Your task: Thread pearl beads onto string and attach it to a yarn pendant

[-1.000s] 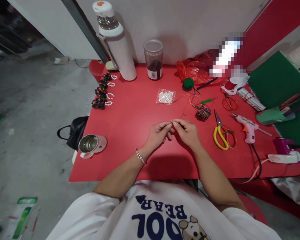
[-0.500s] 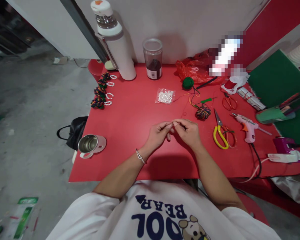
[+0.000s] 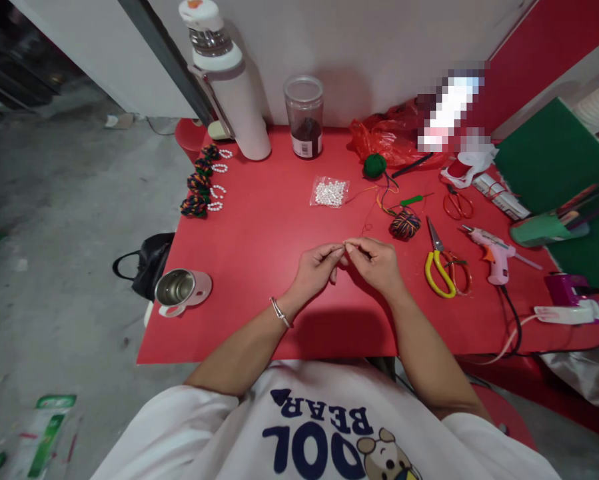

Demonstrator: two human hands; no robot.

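Pinches left hand (image 3: pixel 319 270) and right hand (image 3: pixel 376 265) closed, close together above red table (image 3: pixel 259 230), near loose thread (image 3: pixel 367 229); cannot discern any item held. Note white beads (image 3: pixel 329 193) inside clear packet (image 3: pixel 312 199) beyond, dark contents (image 3: pixel 308 135) low in transparent jar (image 3: pixel 304 109).

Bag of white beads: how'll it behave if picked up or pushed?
The bag of white beads would probably sag when lifted, since it looks thin, clear and crinkled. Its small, round contents look loose, so they would likely shift. Pushed, it should slide rather than roll, lying flat on the smooth-looking red tabletop.
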